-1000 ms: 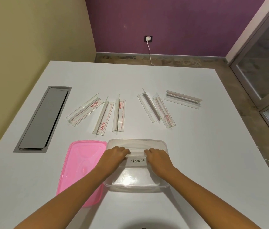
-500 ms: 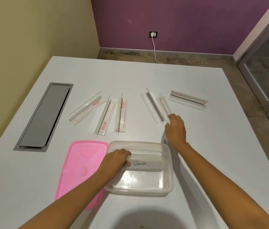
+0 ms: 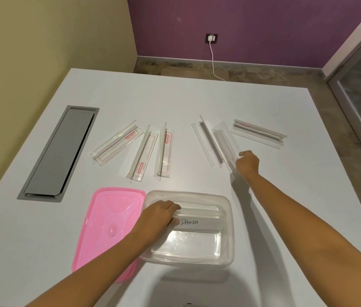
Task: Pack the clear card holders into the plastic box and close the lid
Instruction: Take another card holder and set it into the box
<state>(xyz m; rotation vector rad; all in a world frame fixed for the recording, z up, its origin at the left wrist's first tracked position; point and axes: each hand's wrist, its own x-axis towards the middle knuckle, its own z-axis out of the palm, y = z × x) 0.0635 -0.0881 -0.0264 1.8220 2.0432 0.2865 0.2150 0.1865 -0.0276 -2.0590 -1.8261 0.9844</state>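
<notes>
Right hand (image 3: 247, 163) is closed round the near end of one clear card holder (image 3: 225, 144), which looks tipped up off the table (image 3: 197, 96) w/ its far end still down, mid-table toward the right edge. Left hand (image 3: 160, 219) rests inside the plastic box (image 3: 229, 244), fingers curled on the end of the holder w/ the "PANDA" label (image 3: 199, 224); box sits near the table's front edge, pink lid (image 3: 106, 229) touching its left side, off the box. Five more holders lie loose: three in a fan left of centre (image 3: 140, 155), one (image 3: 206, 140) just beside the gripped one, one (image 3: 258, 132) nearer the right edge.

Judgement: holders look light, stiff, thin acrylic, prob. slick and scratch-prone. Best pinched across the folded spine near an end or mid-length, not by the thin flap, which could flex or crack. Box is light too, may slide w/o a steadying hand.
</notes>
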